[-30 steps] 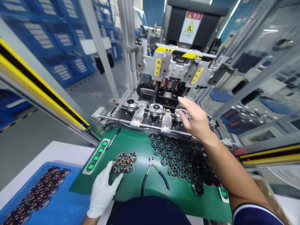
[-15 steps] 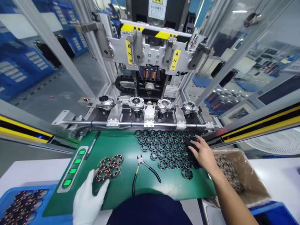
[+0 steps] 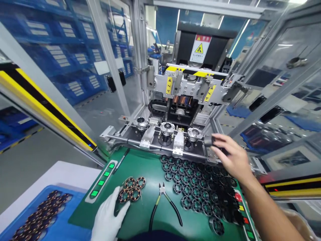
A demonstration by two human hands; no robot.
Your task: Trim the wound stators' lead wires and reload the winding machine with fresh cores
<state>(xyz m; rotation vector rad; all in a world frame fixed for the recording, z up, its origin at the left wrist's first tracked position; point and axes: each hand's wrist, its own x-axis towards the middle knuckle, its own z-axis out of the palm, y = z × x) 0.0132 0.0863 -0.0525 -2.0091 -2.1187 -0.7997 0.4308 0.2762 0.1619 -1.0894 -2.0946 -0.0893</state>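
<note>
My bare right hand (image 3: 232,154) is raised at the right end of the machine's row of round fixtures (image 3: 167,129), fingers closed on a small black ring-shaped stator core (image 3: 208,141). Below it, several black and teal cores (image 3: 198,187) lie packed on the green mat (image 3: 147,174). My left hand (image 3: 108,217), in a white glove, rests flat and open on the mat, fingertips touching a cluster of copper-wound stators (image 3: 132,189). Black-handled cutters (image 3: 164,202) lie between the two groups.
A blue tray (image 3: 37,214) of wound stators sits at lower left. A strip of green lit buttons (image 3: 101,182) lines the mat's left edge; coloured buttons (image 3: 242,209) sit at its right. Yellow-black guard bars (image 3: 45,100) and clear panels flank the winding machine (image 3: 190,83).
My right hand rose from the pile of cores to the right-hand fixture with a core in its fingers. The head camera tilted up and left. The left hand stayed by the wound stators.
</note>
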